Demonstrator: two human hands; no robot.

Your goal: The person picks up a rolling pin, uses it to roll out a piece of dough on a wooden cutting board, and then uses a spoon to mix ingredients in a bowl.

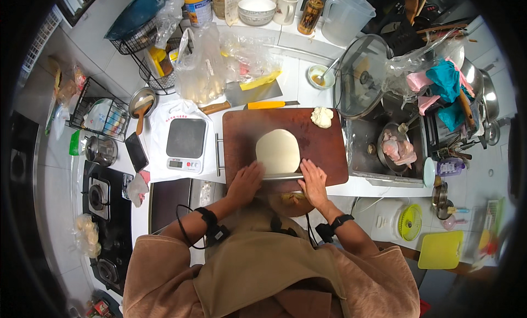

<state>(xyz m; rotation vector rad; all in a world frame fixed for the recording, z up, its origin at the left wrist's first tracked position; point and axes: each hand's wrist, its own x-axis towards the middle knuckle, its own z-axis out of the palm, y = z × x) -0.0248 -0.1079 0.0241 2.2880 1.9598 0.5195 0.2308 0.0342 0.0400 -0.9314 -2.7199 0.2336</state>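
Note:
Before me a thin, rounded sheet of rolled dough (278, 151) lies on a dark red-brown wooden cutting board (242, 139). A slim metal rolling pin (283, 177) crosses the sheet's near edge. My left hand (246, 183), slightly blurred, rests over the pin's left end. Over its right end lies my right hand (313, 181), fingers stretched forward beside the dough. Both palms cover the pin's ends, so only its middle shows. A pale lump of dough (322, 117) sits at the board's far right corner.
A cleaver (255, 94) and a yellow-handled knife (269, 105) lie behind the board. Left of it is a digital kitchen scale (186, 143). To the right, the sink (362, 163) holds a bowl of raw poultry (397, 149). A glass lid (362, 77) leans nearby.

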